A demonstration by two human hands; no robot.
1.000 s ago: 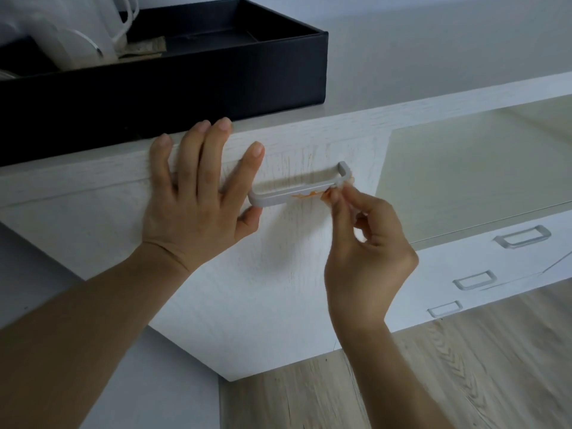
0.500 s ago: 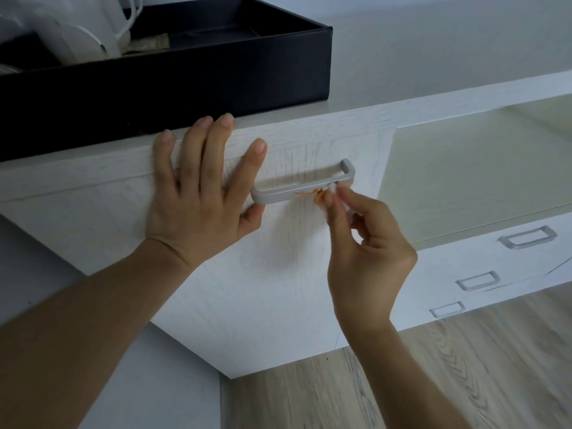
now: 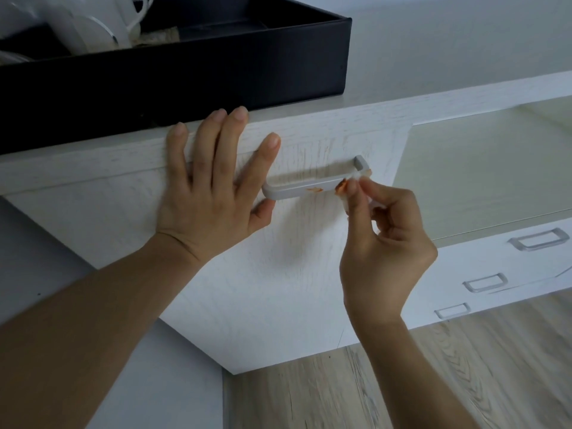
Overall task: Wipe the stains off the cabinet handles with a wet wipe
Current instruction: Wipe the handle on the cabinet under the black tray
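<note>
A black tray (image 3: 173, 66) sits on the cabinet top, holding a white jug-like vessel (image 3: 93, 29) at its left end and some pale scraps beside it. Below, a wood-grain floor (image 3: 433, 382) runs lengthwise, and a grey wall (image 3: 448, 35) rises behind.

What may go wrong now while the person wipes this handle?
The wet wipe in the right hand already carries orange dirt, so it may smear the handle again. An orange stain remains mid-bar and could be missed. The left hand lies beside the handle and might pick up residue.
</note>
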